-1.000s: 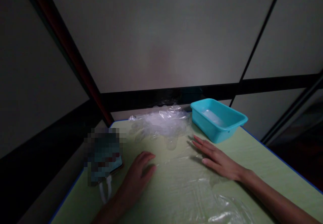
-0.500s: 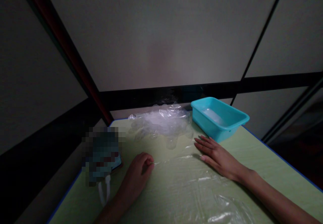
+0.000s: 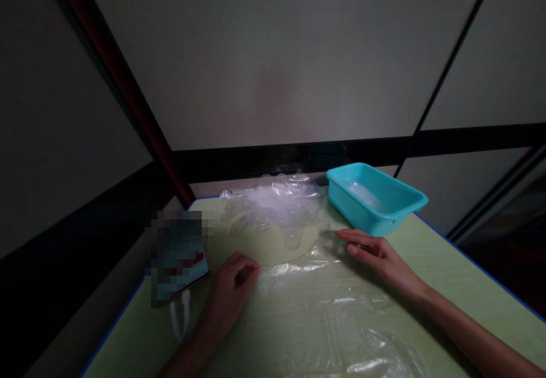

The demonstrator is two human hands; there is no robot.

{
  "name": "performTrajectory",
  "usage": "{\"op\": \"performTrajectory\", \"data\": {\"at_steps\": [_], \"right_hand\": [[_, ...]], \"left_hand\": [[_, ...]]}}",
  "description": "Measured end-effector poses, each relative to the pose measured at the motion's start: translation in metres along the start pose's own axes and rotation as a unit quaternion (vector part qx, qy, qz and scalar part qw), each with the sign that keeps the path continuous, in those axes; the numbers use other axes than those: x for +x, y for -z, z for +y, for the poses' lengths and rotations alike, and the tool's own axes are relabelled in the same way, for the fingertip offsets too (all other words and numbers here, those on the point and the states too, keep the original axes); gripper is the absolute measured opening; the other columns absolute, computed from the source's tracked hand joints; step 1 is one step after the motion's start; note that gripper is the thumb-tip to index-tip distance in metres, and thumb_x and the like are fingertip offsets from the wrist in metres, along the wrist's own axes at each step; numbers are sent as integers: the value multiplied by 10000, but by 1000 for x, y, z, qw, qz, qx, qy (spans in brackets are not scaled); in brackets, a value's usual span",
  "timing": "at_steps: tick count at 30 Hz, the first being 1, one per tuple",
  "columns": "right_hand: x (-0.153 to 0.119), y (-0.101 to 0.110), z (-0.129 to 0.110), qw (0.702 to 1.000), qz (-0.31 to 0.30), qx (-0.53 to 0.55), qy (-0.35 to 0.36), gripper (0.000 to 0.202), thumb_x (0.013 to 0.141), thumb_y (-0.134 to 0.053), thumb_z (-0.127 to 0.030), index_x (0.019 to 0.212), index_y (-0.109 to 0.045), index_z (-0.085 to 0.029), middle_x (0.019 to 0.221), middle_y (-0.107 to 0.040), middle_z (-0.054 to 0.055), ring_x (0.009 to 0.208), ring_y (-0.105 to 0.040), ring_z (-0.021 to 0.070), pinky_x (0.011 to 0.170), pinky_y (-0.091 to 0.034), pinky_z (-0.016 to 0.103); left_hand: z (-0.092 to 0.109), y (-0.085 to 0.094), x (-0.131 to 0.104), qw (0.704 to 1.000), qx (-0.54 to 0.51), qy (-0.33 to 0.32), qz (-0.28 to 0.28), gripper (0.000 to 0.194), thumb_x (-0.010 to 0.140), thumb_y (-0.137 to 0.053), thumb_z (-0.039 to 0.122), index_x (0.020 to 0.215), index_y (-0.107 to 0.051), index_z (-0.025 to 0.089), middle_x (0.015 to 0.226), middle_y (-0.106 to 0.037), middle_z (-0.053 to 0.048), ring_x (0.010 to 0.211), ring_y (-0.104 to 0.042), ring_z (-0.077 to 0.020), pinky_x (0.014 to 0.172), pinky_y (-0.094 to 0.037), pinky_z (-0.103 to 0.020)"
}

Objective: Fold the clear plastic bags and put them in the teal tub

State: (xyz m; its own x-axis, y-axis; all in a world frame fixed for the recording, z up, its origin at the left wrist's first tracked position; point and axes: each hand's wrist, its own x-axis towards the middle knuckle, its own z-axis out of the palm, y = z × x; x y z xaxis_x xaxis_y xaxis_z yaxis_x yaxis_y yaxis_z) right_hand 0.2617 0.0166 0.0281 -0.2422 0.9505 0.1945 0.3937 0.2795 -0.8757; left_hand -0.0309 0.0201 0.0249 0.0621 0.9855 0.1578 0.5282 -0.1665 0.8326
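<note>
A clear plastic bag (image 3: pixel 307 304) lies spread flat on the table, glossy and wrinkled near the front. At its upper left corner, my left hand (image 3: pixel 232 281) is closed, thumb and fingers pinching the bag's edge. My right hand (image 3: pixel 375 256) hovers over the right side of the bag, fingers stretched out and thumb a little apart, with nothing in it. Behind both hands sits a heap of thin clear plastic (image 3: pixel 277 202) with rounded, finger-like lobes, which look like disposable gloves.
A turquoise plastic basin (image 3: pixel 362 204) stands at the back right with something whitish inside. To the left, a blurred-out phone-like device (image 3: pixel 183 270) has a white cable (image 3: pixel 179 315). The pale green table (image 3: pixel 460 287) has a blue edge and meets cabinet panels (image 3: pixel 290 71).
My right hand has lifted from lying flat and turned more sideways. The far edge of the bag now shows as a curved line between my hands. My left hand keeps its pinch.
</note>
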Motion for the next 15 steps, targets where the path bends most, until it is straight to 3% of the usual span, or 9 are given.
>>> {"op": "performTrajectory", "data": {"at_steps": [4, 6, 8, 10, 12, 15], "right_hand": [[-1, -1, -2, 977, -115, 178, -15, 524, 907, -222, -392, 1336, -317, -104, 1341, -377, 172, 1058, -538, 273, 839, -470, 435], [-2, -3, -4, 963, -156, 219, 10, 510, 909, -95, -275, 1364, -227, -85, 1401, -268, 162, 1167, -445, 253, 879, -442, 427], [-4, -5, -7, 955, -176, 236, 25, 524, 881, -18, -153, 1371, -198, -113, 1437, -189, 122, 1221, -379, 228, 888, -428, 433], [-6, -6, -9, 953, -179, 241, 37, 576, 850, 38, -71, 1373, -191, -150, 1453, -144, 88, 1242, -348, 211, 885, -424, 445], [-6, -6, -11, 956, -171, 233, 49, 624, 826, 92, -32, 1377, -168, -165, 1460, -113, 78, 1258, -320, 208, 880, -424, 459], [-2, -1, -14, 968, -153, 193, 55, 613, 831, 137, -69, 1389, -103, -148, 1462, -89, 96, 1272, -289, 215, 872, -427, 475]], "left_hand": [[2, 0, 0, 997, -43, 56, 9, 211, 678, -521, 378, 720, -557, 174, 455, -527, 52, 284, -399, -92, 311, -269, -181], [5, 1, 0, 993, -88, 80, 12, 234, 667, -546, 396, 730, -549, 170, 631, -648, -8, 310, -469, -97, 297, -291, -179], [9, 2, 0, 986, -139, 93, 9, 252, 653, -576, 417, 697, -541, 171, 937, -669, -74, 447, -596, -136, 325, -374, -198], [12, 3, -1, 981, -169, 93, -1, 260, 659, -598, 426, 671, -539, 173, 1091, -622, -90, 672, -667, -207, 420, -469, -235], [14, 3, -2, 978, -190, 82, -13, 252, 679, -609, 421, 673, -552, 176, 1152, -592, -89, 858, -648, -252, 562, -525, -288], [14, 3, -1, 975, -214, 61, -23, 235, 706, -613, 412, 702, -578, 180, 1185, -572, -87, 1006, -586, -259, 824, -479, -367]]}}
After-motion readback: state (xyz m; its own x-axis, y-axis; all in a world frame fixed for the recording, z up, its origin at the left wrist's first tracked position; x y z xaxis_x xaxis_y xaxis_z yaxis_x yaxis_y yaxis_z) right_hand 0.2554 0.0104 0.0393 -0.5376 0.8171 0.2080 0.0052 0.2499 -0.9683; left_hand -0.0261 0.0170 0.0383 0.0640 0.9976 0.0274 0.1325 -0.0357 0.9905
